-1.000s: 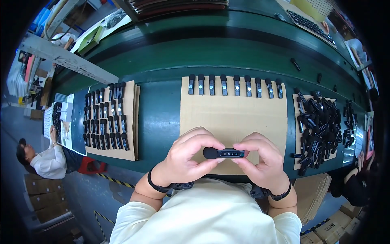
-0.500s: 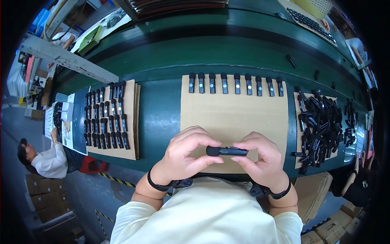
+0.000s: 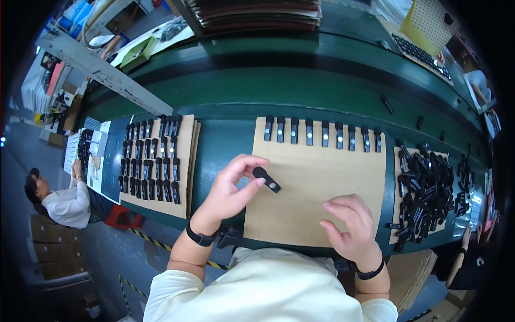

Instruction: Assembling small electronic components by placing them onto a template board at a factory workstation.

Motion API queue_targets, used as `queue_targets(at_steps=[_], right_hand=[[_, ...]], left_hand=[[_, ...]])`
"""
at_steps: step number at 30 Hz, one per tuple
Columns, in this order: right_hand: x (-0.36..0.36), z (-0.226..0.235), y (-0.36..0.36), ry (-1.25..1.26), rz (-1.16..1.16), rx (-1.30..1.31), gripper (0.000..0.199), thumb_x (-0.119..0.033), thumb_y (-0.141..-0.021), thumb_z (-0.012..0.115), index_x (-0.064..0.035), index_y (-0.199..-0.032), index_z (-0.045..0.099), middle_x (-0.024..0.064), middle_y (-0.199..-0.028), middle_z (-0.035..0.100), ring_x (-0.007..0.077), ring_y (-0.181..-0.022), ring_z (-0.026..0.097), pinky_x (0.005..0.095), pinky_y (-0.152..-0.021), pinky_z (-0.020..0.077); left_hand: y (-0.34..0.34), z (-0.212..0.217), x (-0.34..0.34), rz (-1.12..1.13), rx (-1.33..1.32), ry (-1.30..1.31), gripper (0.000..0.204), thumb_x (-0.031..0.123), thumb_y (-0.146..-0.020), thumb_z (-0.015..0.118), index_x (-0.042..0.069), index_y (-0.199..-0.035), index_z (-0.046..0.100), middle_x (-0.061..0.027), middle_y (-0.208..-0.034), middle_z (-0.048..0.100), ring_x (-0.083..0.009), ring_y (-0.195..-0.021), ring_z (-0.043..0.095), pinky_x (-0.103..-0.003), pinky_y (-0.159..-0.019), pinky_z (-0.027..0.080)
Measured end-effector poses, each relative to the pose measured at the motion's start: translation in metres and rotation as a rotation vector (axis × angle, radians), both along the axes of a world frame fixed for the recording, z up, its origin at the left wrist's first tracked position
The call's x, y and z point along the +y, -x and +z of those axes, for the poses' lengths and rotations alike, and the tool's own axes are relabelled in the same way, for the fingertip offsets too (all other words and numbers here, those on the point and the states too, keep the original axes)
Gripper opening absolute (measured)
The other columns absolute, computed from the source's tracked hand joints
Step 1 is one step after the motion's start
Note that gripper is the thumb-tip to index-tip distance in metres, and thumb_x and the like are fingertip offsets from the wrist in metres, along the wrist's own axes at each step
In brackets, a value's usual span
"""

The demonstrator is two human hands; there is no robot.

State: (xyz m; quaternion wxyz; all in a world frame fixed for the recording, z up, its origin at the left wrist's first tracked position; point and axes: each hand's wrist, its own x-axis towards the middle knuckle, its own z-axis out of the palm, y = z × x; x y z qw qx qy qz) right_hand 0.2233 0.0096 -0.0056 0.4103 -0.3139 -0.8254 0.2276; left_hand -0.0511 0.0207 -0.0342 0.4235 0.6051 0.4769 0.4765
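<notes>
Between thumb and fingers, my left hand (image 3: 234,185) pinches a small black clip-on wireless microphone (image 3: 272,185) by its foam-covered end. The microphone is tilted over the left part of a tan cardboard sheet (image 3: 316,214), and a pale round spot shows on its body. My right hand (image 3: 351,228) holds nothing; its thumb and fingers are apart above the sheet's lower right. Along the sheet's far edge stands a row of several like microphones (image 3: 309,132), foam ends away from me, each with a pale or lit round spot.
On the left, a cardboard stack (image 3: 185,161) bears rows of microphones (image 3: 158,158). A heap of loose microphones (image 3: 426,188) covers cardboard at the right. A metal post (image 3: 112,72) slants over the green bench (image 3: 230,80). A co-worker in white (image 3: 67,204) sits far left; another's arm (image 3: 456,263) shows right.
My right hand has let go of the microphone and drawn apart from it. My left hand has carried it away from my body and turned it from level to slanting. The view has shifted slightly.
</notes>
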Motion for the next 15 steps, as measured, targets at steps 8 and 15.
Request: queue_targets(at_steps=[8,15], right_hand=[[-0.011,-0.017,-0.017,0.086,-0.097,-0.001,0.034,0.002,-0.073,0.074,-0.0020,-0.105,0.063,0.0138,-0.090,0.065,0.0287,-0.074,0.063,0.0358,-0.064,0.0513],[-0.014,-0.020,-0.022,0.122,-0.147,0.000,0.031,0.003,-0.074,0.072,-0.0021,-0.104,0.064,0.0135,-0.088,0.065,0.0250,-0.068,0.062,0.0342,-0.061,0.0508]], left_hand=[[0.028,-0.045,0.045,-0.030,-0.061,0.299,0.019,-0.002,-0.089,0.064,-0.003,-0.107,0.060,-0.0029,-0.098,0.062,-0.0065,-0.084,0.060,-0.020,-0.077,0.049],[0.023,-0.047,0.067,0.036,0.241,0.304,0.018,0.000,-0.087,0.067,-0.003,-0.104,0.061,-0.0009,-0.088,0.064,-0.0046,-0.075,0.060,-0.021,-0.070,0.051]])
